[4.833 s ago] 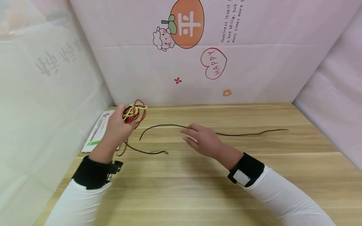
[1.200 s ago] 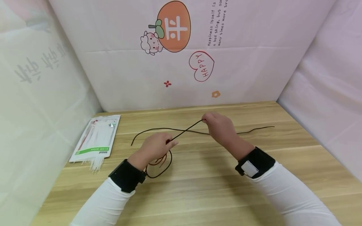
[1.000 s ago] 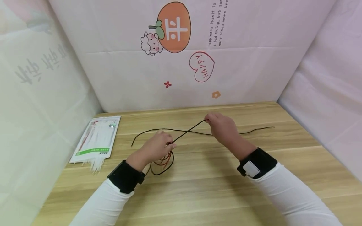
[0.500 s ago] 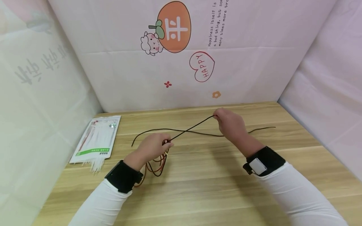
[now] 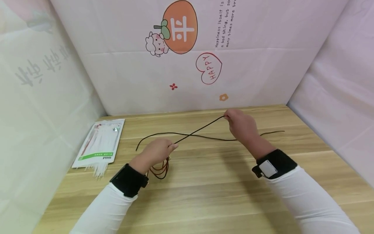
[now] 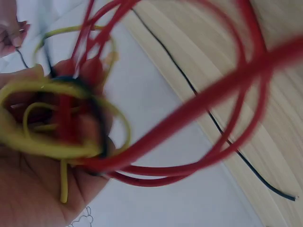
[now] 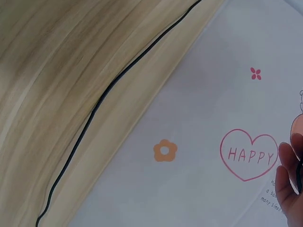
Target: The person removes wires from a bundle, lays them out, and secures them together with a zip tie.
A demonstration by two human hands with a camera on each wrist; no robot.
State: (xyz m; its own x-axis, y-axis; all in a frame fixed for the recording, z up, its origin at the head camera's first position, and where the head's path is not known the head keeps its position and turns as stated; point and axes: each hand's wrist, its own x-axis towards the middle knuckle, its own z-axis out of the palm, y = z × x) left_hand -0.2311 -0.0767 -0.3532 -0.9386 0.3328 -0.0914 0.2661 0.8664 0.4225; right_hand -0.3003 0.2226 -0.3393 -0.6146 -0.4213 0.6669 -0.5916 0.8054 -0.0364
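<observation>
Head view: centre-right, the right hand (image 5: 242, 126) pinches black wire (image 5: 207, 125) slanting down-left to the left hand (image 5: 155, 151), gripping coiled wires (image 6: 189, 111).

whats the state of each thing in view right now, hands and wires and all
left hand: curled round a wire bundle
right hand: pinching a black wire's end
black wire between the hands: nearly straight, raised
loose black wire: uncoiled, gently curved, on the table
red wire: looped, in the left hand
yellow wire: coiled, in the left hand
packet: lying flat, white strips poking out
</observation>
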